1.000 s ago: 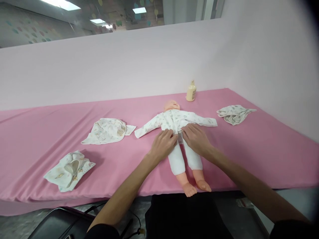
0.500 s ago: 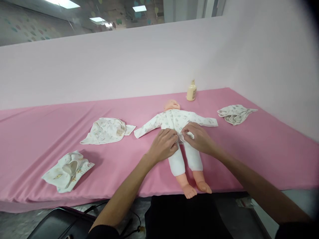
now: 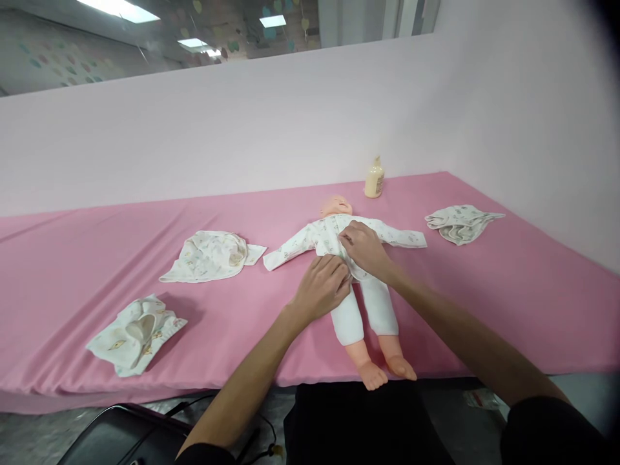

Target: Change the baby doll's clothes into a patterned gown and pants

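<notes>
A baby doll (image 3: 338, 205) lies on its back with its feet toward me, its white-clad legs ending in bare feet. It wears a long-sleeved baby shirt (image 3: 300, 241), white with a small print, both sleeves stretched out sideways. At the shirt's lower edge, over the doll's waist, my left hand (image 3: 323, 287) is closed with its fingers pinching the cloth. Higher up, on the front of the chest, the fingers of my right hand (image 3: 365, 248) are bunched together on the shirt's fabric. The fingertips of both hands are partly hidden.
A pink cloth (image 3: 232, 336) covers the table. Printed baby garments lie around: a hat-like one (image 3: 208, 255) and a folded one (image 3: 133, 339) to the left, another folded cloth (image 3: 462, 223) to the right. A pump bottle (image 3: 374, 179) stands behind the doll, before the white wall.
My right hand has moved up and a little left, from the shirt's lower part to the chest. My left hand stays by the waist. The view has shifted slightly.
</notes>
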`<move>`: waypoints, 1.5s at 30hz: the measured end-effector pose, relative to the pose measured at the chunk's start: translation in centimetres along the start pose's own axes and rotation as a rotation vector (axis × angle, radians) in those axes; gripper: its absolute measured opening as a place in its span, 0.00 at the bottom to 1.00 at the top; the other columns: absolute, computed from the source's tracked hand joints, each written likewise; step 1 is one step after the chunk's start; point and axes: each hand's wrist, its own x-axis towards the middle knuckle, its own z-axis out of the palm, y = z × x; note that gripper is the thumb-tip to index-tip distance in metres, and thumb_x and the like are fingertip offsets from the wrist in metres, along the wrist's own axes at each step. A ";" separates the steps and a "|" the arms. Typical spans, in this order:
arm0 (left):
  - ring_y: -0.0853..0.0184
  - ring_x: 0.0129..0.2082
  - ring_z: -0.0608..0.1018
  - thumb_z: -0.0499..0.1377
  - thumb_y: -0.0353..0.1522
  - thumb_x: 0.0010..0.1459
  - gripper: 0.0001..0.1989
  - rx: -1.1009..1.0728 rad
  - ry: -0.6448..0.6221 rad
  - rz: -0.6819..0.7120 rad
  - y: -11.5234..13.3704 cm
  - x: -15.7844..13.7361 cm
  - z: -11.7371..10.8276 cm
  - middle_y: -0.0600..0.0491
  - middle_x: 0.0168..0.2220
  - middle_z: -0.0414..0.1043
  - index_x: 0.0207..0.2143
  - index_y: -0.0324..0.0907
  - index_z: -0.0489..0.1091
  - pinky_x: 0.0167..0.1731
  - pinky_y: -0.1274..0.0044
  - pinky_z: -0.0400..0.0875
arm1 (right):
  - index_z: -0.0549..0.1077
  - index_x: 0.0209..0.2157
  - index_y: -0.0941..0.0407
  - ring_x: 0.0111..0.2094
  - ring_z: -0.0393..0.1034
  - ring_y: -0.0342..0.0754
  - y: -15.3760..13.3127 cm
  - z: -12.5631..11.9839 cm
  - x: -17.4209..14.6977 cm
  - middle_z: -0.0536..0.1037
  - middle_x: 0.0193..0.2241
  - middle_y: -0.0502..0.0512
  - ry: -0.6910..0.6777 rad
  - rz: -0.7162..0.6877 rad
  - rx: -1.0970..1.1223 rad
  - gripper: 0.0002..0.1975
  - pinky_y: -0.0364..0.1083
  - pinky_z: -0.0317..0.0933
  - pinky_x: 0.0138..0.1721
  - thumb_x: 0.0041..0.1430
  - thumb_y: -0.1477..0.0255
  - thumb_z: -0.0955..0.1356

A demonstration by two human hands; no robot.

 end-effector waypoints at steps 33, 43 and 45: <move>0.64 0.30 0.72 0.47 0.25 0.62 0.08 0.001 -0.259 -0.566 -0.5 -4.0 -0.6 0.50 0.30 0.69 0.30 0.42 0.60 0.28 0.74 0.60 | 0.58 0.24 0.53 0.25 0.61 0.47 6.1 -4.3 -11.4 0.68 0.23 0.50 -0.074 0.304 0.027 0.14 0.46 0.53 0.27 0.64 0.70 0.59; 0.65 0.28 0.70 0.50 0.24 0.62 0.10 0.147 -0.086 -0.399 0.1 -5.5 0.2 0.51 0.26 0.68 0.27 0.42 0.60 0.29 0.73 0.58 | 0.53 0.25 0.52 0.26 0.60 0.47 4.4 -4.6 -13.6 0.67 0.24 0.50 -0.127 0.204 0.008 0.17 0.47 0.52 0.28 0.68 0.65 0.59; 0.66 0.27 0.70 0.51 0.25 0.63 0.10 0.121 -0.077 -0.401 0.1 -5.6 0.0 0.52 0.26 0.69 0.27 0.41 0.61 0.29 0.74 0.58 | 0.54 0.24 0.52 0.26 0.61 0.47 4.6 -4.5 -13.6 0.68 0.24 0.50 -0.132 0.190 -0.017 0.17 0.48 0.54 0.29 0.68 0.64 0.60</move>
